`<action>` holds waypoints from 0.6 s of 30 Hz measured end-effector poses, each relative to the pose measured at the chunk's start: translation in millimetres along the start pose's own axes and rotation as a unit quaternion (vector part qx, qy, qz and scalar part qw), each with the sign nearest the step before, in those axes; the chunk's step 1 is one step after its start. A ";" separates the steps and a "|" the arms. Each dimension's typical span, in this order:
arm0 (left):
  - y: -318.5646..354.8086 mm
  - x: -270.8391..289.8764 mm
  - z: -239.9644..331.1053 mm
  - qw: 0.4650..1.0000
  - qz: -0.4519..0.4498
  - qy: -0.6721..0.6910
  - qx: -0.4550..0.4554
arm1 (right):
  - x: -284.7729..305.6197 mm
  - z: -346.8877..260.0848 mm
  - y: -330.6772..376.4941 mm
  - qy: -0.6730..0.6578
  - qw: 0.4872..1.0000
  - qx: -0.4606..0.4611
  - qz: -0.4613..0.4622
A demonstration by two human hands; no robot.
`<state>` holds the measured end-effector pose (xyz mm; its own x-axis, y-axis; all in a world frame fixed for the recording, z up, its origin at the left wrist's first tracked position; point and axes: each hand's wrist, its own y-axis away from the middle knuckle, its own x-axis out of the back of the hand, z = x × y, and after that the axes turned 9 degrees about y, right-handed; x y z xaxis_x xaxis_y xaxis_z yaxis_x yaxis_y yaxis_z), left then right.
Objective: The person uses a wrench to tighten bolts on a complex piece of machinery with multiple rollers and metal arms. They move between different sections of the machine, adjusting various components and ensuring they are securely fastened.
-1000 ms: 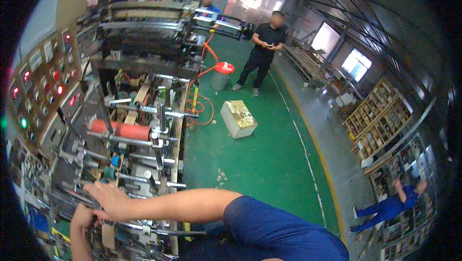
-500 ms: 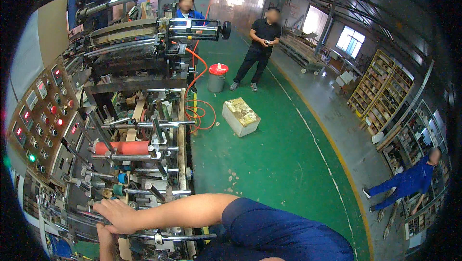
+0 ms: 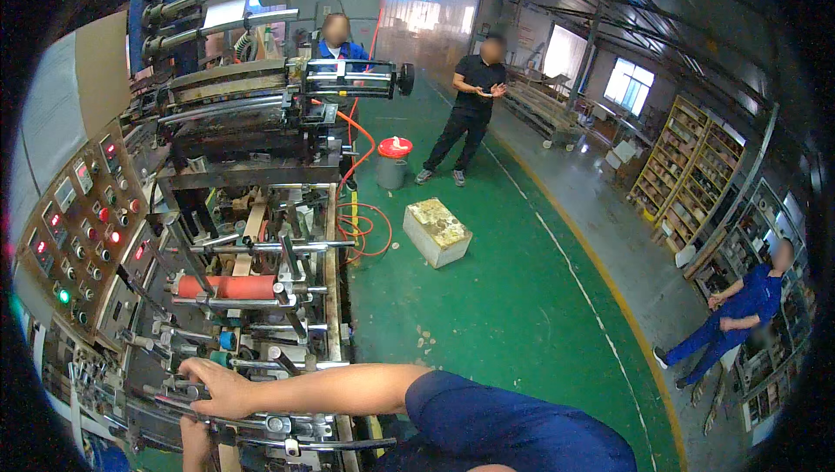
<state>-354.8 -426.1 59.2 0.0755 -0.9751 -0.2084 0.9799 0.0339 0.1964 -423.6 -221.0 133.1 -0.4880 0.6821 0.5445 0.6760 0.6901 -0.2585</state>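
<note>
My right hand (image 3: 222, 389) reaches in from the right over the lower left of the machine. Its fingers and thumb are spread apart beside a metal bar (image 3: 170, 401), and I see nothing held between them. Just below, my left hand (image 3: 196, 441) is partly in view, raised close under the same bar. Its fingertips are hidden, so what it holds, if anything, does not show. Chrome rods (image 3: 339, 445) cross the machine near both hands. A red roller (image 3: 226, 287) lies farther up among upright metal posts.
A control panel (image 3: 80, 237) with lit buttons stands left. An orange hose (image 3: 370, 211) coils on the green floor near a stained pale block (image 3: 437, 237) and a grey bucket with a red top (image 3: 394, 167). Several people stand about, one behind the machine.
My view has tilted, so the scene sits lower. The right hand's fingers have spread from the closed pose they had. The person at far right has raised their forearms; the person in black has parted their hands.
</note>
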 end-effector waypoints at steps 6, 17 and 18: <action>13.6 -6.9 16.9 0.975 0.067 -0.205 -0.049 | -47.0 110.1 1.0 0.116 0.986 0.122 -0.020; 24.9 -21.7 27.2 0.969 0.180 -0.120 0.123 | -82.3 125.3 37.1 0.007 0.981 -0.185 -0.063; 25.0 -22.1 25.6 0.965 0.185 -0.135 0.125 | -82.7 123.6 35.2 0.046 0.987 -0.152 -0.002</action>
<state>-336.7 -409.3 93.3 0.3274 -0.9294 0.1704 0.8180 0.3690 0.4413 -427.7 -223.2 -19.6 -0.4482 0.6458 0.6181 0.8160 0.5780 -0.0122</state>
